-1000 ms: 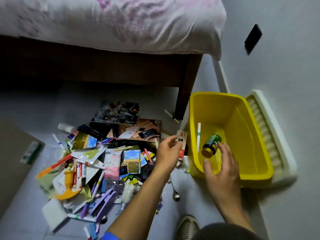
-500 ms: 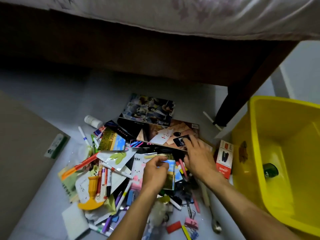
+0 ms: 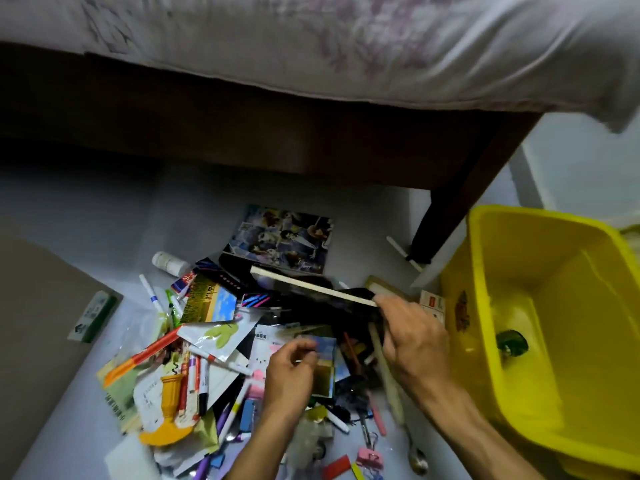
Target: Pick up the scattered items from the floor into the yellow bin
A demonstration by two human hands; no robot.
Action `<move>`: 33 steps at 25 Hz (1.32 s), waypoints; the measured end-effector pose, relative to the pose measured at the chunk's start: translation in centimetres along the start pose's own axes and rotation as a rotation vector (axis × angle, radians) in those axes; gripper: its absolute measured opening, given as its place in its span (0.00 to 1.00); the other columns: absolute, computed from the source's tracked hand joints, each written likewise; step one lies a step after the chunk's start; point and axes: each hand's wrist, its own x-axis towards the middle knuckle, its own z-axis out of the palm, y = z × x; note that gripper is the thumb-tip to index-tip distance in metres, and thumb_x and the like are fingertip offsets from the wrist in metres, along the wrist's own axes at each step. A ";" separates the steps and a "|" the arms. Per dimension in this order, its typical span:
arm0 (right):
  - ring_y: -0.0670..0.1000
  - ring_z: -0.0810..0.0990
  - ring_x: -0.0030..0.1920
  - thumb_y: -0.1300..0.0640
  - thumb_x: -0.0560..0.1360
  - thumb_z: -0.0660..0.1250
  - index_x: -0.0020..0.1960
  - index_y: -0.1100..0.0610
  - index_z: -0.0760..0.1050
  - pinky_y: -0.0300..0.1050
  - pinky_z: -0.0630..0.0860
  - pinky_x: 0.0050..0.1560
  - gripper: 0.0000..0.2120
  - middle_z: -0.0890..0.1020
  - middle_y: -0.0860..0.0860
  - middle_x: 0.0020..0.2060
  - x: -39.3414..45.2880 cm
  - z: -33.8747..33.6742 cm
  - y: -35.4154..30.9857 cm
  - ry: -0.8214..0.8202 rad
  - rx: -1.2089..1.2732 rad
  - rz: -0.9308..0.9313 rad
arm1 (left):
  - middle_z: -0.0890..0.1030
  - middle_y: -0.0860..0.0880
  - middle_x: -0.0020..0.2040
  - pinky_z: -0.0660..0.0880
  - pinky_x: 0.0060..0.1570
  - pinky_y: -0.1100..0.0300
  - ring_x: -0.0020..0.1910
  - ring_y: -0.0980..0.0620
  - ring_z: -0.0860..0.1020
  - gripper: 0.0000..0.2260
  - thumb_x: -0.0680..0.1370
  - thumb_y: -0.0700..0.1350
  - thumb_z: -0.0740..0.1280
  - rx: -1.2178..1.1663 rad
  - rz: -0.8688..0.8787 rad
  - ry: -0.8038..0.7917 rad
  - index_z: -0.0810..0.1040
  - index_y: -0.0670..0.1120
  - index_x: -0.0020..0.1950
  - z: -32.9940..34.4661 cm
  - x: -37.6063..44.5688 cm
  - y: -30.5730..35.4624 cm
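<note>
Grey floor under the bed — scattered items (image 3: 194,358) heaped at centre. My left hand (image 3: 289,374) pinches a card (image 3: 323,362) on the heap; my right hand (image 3: 412,336) grips a tilted dark book (image 3: 311,289). Yellow bin (image 3: 554,341) sits at right.

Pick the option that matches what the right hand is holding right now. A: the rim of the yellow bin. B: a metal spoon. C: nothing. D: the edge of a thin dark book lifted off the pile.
D: the right hand grips the corner of a thin dark book, tilted up off the pile, its pale page edge showing.
</note>
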 end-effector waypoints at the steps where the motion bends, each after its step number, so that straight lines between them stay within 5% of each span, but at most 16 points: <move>1: 0.58 0.82 0.42 0.67 0.71 0.62 0.56 0.61 0.81 0.48 0.78 0.39 0.16 0.85 0.55 0.46 -0.8 -2.6 -0.4 0.095 0.030 0.056 | 0.84 0.48 0.46 0.77 0.47 0.56 0.46 0.49 0.81 0.09 0.77 0.37 0.68 -0.001 0.018 0.003 0.82 0.51 0.45 0.0 -0.9 0.6; 4: 0.51 0.80 0.45 0.62 0.76 0.64 0.57 0.60 0.82 0.40 0.72 0.41 0.12 0.86 0.55 0.49 -3.7 -9.4 0.6 0.326 0.157 0.385 | 0.84 0.45 0.44 0.76 0.49 0.53 0.46 0.45 0.81 0.08 0.76 0.34 0.68 -0.017 0.061 -0.045 0.82 0.47 0.44 0.8 -3.5 2.3; 7: 0.57 0.82 0.52 0.62 0.78 0.66 0.60 0.61 0.81 0.44 0.73 0.48 0.11 0.85 0.58 0.53 -6.6 -15.9 4.8 0.495 0.292 0.726 | 0.83 0.46 0.41 0.73 0.43 0.56 0.42 0.46 0.80 0.08 0.77 0.34 0.67 0.005 0.102 -0.142 0.81 0.45 0.43 2.7 -6.8 4.3; 11: 0.61 0.80 0.57 0.63 0.79 0.63 0.63 0.64 0.78 0.52 0.73 0.56 0.13 0.82 0.62 0.57 -8.9 -22.4 10.3 0.415 0.270 0.868 | 0.83 0.46 0.43 0.71 0.39 0.59 0.41 0.50 0.78 0.05 0.78 0.37 0.67 0.069 0.141 -0.201 0.82 0.44 0.47 4.4 -9.9 5.8; 15: 0.62 0.75 0.63 0.59 0.78 0.66 0.71 0.59 0.69 0.55 0.71 0.61 0.22 0.76 0.61 0.65 -7.7 -24.5 10.8 0.183 0.066 0.755 | 0.83 0.50 0.44 0.72 0.37 0.64 0.41 0.54 0.78 0.06 0.77 0.38 0.67 0.136 0.205 -0.221 0.82 0.47 0.46 5.2 -11.3 6.4; 18: 0.54 0.76 0.62 0.56 0.78 0.67 0.69 0.51 0.70 0.53 0.75 0.61 0.20 0.78 0.52 0.64 -4.1 -21.6 6.3 0.071 0.215 0.517 | 0.82 0.53 0.46 0.73 0.44 0.62 0.46 0.55 0.79 0.07 0.77 0.40 0.67 0.206 0.243 -0.176 0.80 0.52 0.45 3.5 -10.4 7.4; 23: 0.51 0.78 0.58 0.56 0.77 0.66 0.60 0.53 0.77 0.44 0.74 0.55 0.12 0.81 0.50 0.57 1.1 -11.7 0.3 -0.293 0.287 0.230 | 0.81 0.52 0.46 0.72 0.36 0.67 0.43 0.58 0.78 0.06 0.78 0.41 0.66 0.239 0.241 -0.068 0.79 0.52 0.49 -1.3 -6.8 7.5; 29: 0.58 0.79 0.57 0.55 0.76 0.64 0.61 0.54 0.76 0.49 0.75 0.53 0.14 0.81 0.55 0.58 9.2 3.1 -0.7 -0.551 0.142 0.159 | 0.81 0.48 0.54 0.75 0.54 0.55 0.53 0.49 0.78 0.11 0.77 0.40 0.65 0.480 0.345 0.039 0.80 0.46 0.58 -4.9 1.8 7.1; 33: 0.60 0.68 0.69 0.50 0.76 0.66 0.72 0.53 0.66 0.53 0.71 0.63 0.25 0.66 0.56 0.74 14.1 11.7 0.2 -0.648 -0.082 0.136 | 0.79 0.49 0.55 0.73 0.57 0.53 0.56 0.49 0.76 0.11 0.76 0.39 0.65 0.509 0.450 0.040 0.80 0.47 0.57 -5.1 5.5 6.3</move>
